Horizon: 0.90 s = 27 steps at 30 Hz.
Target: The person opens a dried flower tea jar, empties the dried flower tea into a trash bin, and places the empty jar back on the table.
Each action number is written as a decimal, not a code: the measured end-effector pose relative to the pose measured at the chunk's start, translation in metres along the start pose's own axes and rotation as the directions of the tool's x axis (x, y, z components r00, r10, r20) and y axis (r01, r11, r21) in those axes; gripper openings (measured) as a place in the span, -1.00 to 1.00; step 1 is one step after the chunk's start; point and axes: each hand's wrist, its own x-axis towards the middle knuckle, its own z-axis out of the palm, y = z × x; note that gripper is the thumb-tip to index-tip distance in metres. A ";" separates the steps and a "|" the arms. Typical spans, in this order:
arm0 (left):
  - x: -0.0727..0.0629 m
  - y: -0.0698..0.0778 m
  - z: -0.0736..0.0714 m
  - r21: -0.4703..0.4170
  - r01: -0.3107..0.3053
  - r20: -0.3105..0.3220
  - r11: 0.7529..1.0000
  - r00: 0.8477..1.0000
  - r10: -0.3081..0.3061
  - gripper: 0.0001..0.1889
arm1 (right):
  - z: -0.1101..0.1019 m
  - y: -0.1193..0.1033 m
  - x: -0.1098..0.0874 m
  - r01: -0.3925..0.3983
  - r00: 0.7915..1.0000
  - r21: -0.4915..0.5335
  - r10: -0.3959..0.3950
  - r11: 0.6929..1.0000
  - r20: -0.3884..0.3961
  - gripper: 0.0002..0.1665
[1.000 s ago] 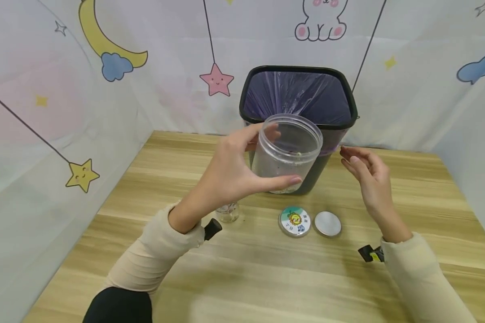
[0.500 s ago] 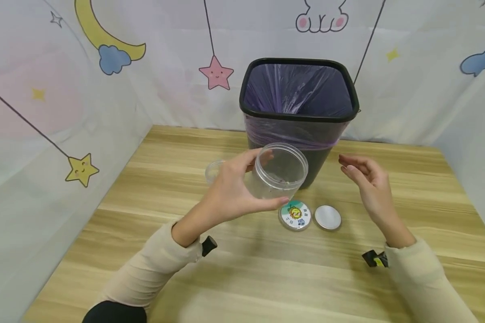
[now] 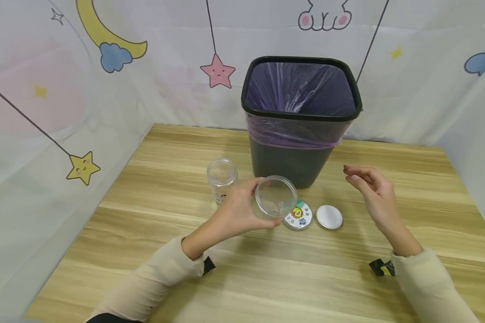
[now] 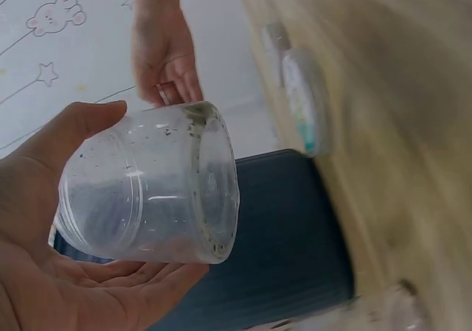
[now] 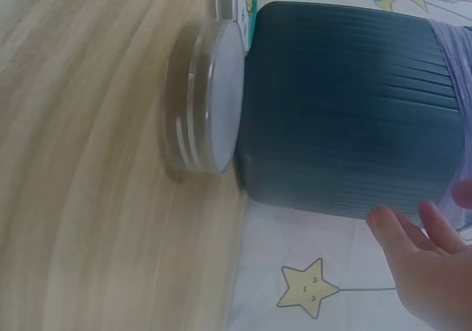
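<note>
My left hand [image 3: 236, 213] grips a clear plastic jar [image 3: 272, 197] by its side, thumb on one side and fingers on the other. Its open mouth faces up toward the head camera. In the left wrist view, dark specks cling inside the see-through jar [image 4: 158, 187], mostly around the bottom. A lid with a cartoon sun [image 3: 300, 217] lies on the table, partly covered by the jar in the head view. Beside it is a smaller pale lid [image 3: 329, 217]. Over the right side of the table hovers my right hand [image 3: 373, 188], fingers loosely bent and holding nothing.
A dark waste bin [image 3: 288, 161] lined with a purple bag stands at the back of the wooden table [image 3: 291, 278]. Another clear jar [image 3: 221, 175], lidless, stands upright behind my left hand. Printed cloth walls [image 3: 178, 54] rise around the table.
My left hand has brought the jar down and toward me, away from the bin's rim, uncovering the standing jar. My right hand has shifted slightly nearer, still holding nothing.
</note>
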 end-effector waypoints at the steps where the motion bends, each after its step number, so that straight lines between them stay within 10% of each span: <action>1: -0.001 -0.003 0.003 0.004 0.013 0.008 1.000 1.000 -0.013 -0.14 | -0.001 0.001 0.000 0.001 1.000 0.004 -0.001 1.000 0.003 -0.78; 27: -0.012 -0.033 0.036 -0.058 0.317 0.036 0.947 0.948 -0.316 0.00 | -0.003 0.015 -0.009 -0.085 0.996 -0.037 0.085 0.996 -0.008 -0.77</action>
